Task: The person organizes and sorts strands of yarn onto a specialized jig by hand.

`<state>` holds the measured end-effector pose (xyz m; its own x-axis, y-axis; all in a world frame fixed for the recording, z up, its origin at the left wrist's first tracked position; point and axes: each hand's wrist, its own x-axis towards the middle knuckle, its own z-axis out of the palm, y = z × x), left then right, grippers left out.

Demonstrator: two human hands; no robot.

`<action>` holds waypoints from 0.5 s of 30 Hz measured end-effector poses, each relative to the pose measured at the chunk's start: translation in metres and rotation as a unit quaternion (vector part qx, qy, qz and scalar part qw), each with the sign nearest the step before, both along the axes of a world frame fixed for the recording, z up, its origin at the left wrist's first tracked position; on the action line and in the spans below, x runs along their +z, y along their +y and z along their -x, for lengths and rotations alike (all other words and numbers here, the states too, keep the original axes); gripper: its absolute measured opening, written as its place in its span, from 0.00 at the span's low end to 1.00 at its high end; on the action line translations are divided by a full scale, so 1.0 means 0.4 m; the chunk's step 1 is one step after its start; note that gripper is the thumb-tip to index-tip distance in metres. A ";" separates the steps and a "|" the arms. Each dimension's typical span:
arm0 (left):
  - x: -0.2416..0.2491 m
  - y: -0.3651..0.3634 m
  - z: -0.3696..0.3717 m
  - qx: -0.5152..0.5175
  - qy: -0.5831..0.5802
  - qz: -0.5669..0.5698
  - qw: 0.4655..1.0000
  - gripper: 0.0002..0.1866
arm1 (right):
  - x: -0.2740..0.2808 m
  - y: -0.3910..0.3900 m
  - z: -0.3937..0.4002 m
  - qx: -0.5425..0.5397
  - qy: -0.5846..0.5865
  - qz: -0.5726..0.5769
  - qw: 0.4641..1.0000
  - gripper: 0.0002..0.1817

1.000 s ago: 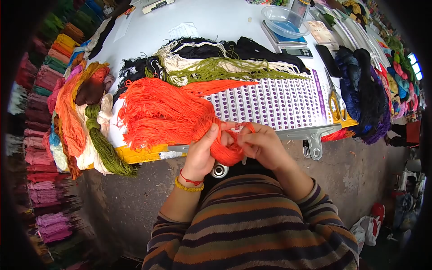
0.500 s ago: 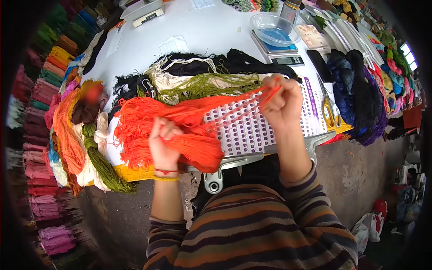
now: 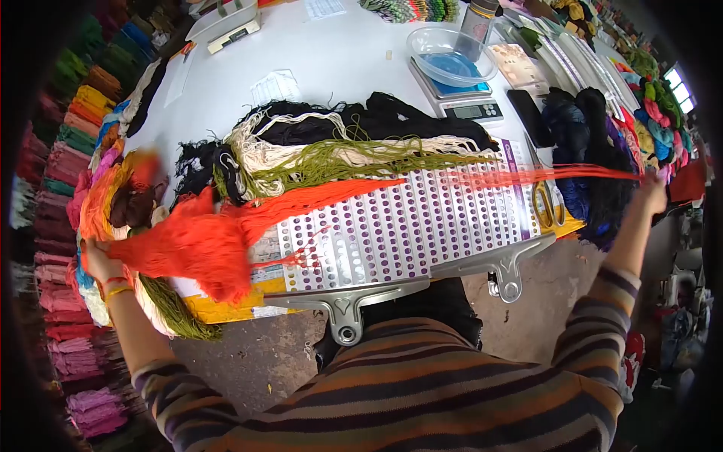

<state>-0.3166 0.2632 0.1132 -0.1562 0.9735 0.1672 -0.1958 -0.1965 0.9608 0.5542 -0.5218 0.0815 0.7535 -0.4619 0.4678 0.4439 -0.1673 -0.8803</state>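
Note:
My left hand (image 3: pixel 104 262), out at the table's left edge, is closed on one end of a thick orange-red thread bundle (image 3: pixel 199 245). The bundle's loose body spreads to the right, blurred by motion. Far to the right, my right hand (image 3: pixel 654 196) grips a few thin red strands (image 3: pixel 550 175), pulled straight across the table. Under the strands lies a white sheet with rows of purple dots (image 3: pixel 376 233). Behind the bundle are olive thread (image 3: pixel 324 166), cream thread (image 3: pixel 256 151) and black thread (image 3: pixel 384 113).
Two metal clips (image 3: pixel 346 301) hold the sheet at the front edge. Gold-handled scissors (image 3: pixel 544 205) and a phone (image 3: pixel 530 117) lie at right, near a scale (image 3: pixel 473 111) carrying a clear bowl (image 3: pixel 452 60). Dark blue skeins (image 3: pixel 565 124) hang at right; colored skeins (image 3: pixel 75 301) line the left.
Both hands have swung wide apart, the left one leftward with the bundle, the right one rightward with strands. The bundle has shifted left, uncovering more of the dotted sheet.

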 end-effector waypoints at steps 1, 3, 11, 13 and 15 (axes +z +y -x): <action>0.024 -0.004 -0.037 -0.030 -0.005 0.015 0.999 0.11 | 0.104 0.033 0.077 0.074 -0.029 -0.220 0.972 0.09; 0.109 -0.249 -0.359 -0.006 -0.001 0.064 0.998 0.11 | 0.174 0.184 0.233 0.130 -0.060 -0.156 0.977 0.09; -0.162 -0.780 -0.933 -0.562 -0.005 0.310 0.767 0.10 | -0.195 0.761 0.725 0.545 0.191 0.150 0.803 0.07; -0.230 -0.804 -0.991 -0.579 0.007 0.348 0.737 0.11 | -0.241 0.815 0.776 0.562 0.166 0.242 0.773 0.07; -0.263 -0.806 -1.018 -0.581 -0.005 0.388 0.715 0.11 | -0.245 0.833 0.804 0.559 0.067 0.317 0.763 0.07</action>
<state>0.0907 -0.0592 0.0081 0.8365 0.2460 -0.4897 0.1985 0.6969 0.6891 0.2327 -0.1886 -0.0163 0.5724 0.7917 0.2135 0.5342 -0.1625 -0.8296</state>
